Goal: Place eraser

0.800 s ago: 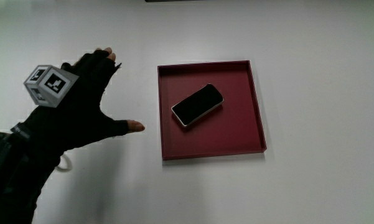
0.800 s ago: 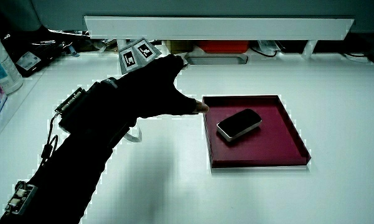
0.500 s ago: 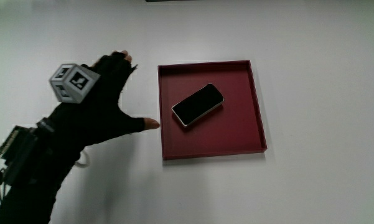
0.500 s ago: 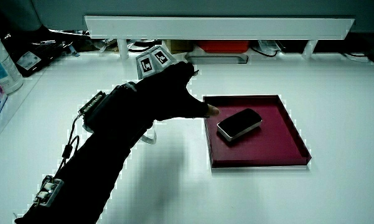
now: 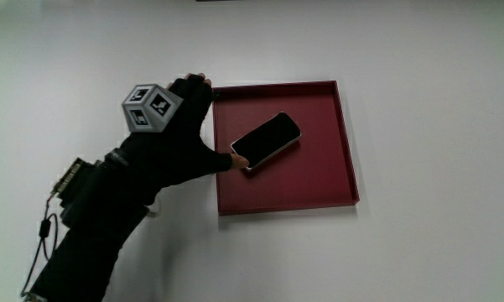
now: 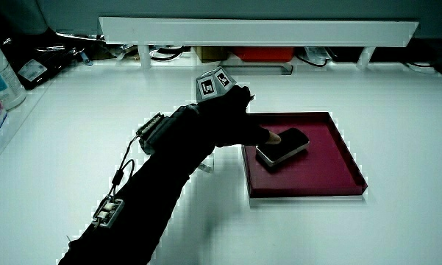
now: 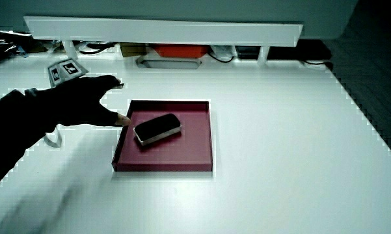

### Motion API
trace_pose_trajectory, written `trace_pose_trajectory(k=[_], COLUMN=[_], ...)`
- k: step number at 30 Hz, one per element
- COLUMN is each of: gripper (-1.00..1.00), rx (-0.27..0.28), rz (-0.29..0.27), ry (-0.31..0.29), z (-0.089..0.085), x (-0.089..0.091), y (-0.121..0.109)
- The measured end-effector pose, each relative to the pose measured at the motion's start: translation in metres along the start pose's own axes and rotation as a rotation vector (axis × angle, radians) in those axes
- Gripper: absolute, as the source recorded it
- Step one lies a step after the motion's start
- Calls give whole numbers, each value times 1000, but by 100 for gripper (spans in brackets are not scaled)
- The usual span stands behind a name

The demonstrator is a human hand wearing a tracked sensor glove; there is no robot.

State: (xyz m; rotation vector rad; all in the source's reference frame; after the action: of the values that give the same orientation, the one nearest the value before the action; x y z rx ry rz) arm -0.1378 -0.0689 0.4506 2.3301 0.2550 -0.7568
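A flat dark red square tray [image 5: 344, 151] with low walls is lying on the white surface [image 5: 436, 101]. Inside the tray a small black rectangular eraser with a pale rim [image 5: 267, 141] is lying flat, turned at a slant, nearer to one wall than to the middle. It is showing in both side views too [image 6: 283, 146] [image 7: 157, 128].

The hand in the black glove [image 5: 178, 147] is reaching over the tray wall that is nearest to the eraser. The fingers are spread apart and are not wrapped around anything. The thumb tip [image 5: 235, 159] is pointing at the eraser's nearest corner and looks to be touching it or just beside it; I cannot tell which. The other fingers [image 5: 198, 82] are stretching out over the corner of the tray that is farther from the person. In a side view the hand [image 6: 232, 118] is hanging just above the tray's edge [image 6: 338, 140], with the thumb low by the eraser. A small grey cube with black and white patterns [image 5: 150, 106] is sitting on the back of the hand. The dark forearm [image 5: 101, 226] is lying across the surface, with a little box and thin wires [image 6: 151, 131] strapped on near the wrist.

A low white partition [image 6: 257, 31] is standing along the surface's edge, well apart from the tray.
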Motion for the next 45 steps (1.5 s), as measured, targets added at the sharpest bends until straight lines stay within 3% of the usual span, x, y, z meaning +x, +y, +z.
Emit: trace_pose_trajectory(k=[3,4,5,7,8,10,17,27,34,40,45], gripper=[0,0,0,0,0,0,0,0,0,-25,-46], rx=[-19,-24,-17,-25,-29,-47,-50,-67,-57,-31,31], rz=[23,54,25,47,22,59,99,111,105,95,58], ry=[-6,-7,10,21,20,32,115,167,178,174,162], z=[-11,-14,-19,-25,-33,-38,-56,-86,-93,-91,-93], x=[0,3,0,4,-1,6,17,17,15,17,18], y=[10,12,19,23,32,34,45,61,64,62,59])
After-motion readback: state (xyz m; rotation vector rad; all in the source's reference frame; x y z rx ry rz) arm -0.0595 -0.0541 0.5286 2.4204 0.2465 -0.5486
